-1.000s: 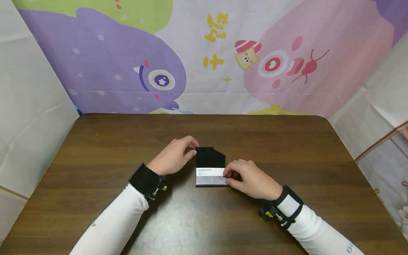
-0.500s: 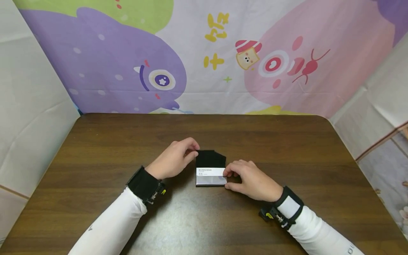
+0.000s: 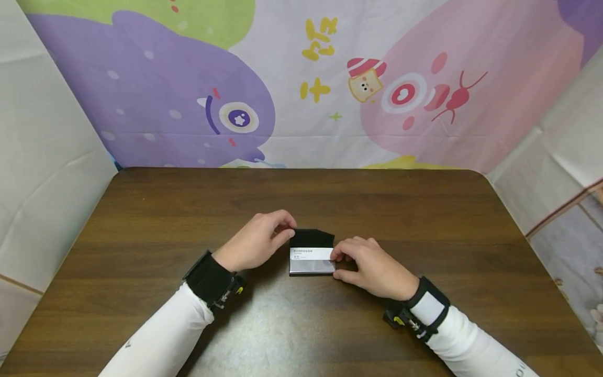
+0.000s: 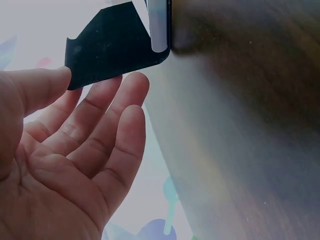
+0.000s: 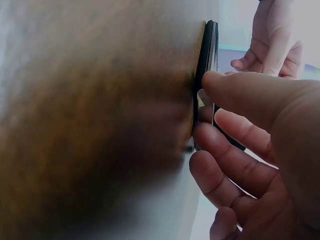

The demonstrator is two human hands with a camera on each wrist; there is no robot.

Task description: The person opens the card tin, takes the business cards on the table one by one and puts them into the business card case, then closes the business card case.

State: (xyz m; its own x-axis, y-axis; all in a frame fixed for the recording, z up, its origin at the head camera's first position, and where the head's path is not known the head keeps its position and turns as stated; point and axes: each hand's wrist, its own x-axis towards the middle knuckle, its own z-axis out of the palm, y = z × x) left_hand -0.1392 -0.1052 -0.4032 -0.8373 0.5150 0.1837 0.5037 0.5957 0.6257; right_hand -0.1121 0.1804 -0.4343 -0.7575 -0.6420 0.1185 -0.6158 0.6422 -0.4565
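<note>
A flat card case point(image 3: 308, 267) with a silvery front lies on the table in the head view. Printed white card point(image 3: 301, 254) shows at its opening, and a black flap point(image 3: 311, 238) slants up from its far side. My left hand point(image 3: 254, 241) pinches the flap's left corner between thumb and fingers; the left wrist view has the thumb on one face of the flap point(image 4: 110, 50). At the case's right side, my right hand point(image 3: 374, 268) grips the edge. In the right wrist view, the thumb and fingertips point(image 5: 207, 135) are on the thin case point(image 5: 208, 52).
The brown wooden table point(image 3: 165, 209) reaches back to a cartoon-printed cloth point(image 3: 292, 125). White cloth panels point(image 3: 52, 157) stand at both sides. Black straps with small cameras point(image 3: 226, 293) sit on both wrists.
My left hand has come nearer and slightly down, tilting the black flap toward the case, so less of it shows. The right hand has held its place on the case.
</note>
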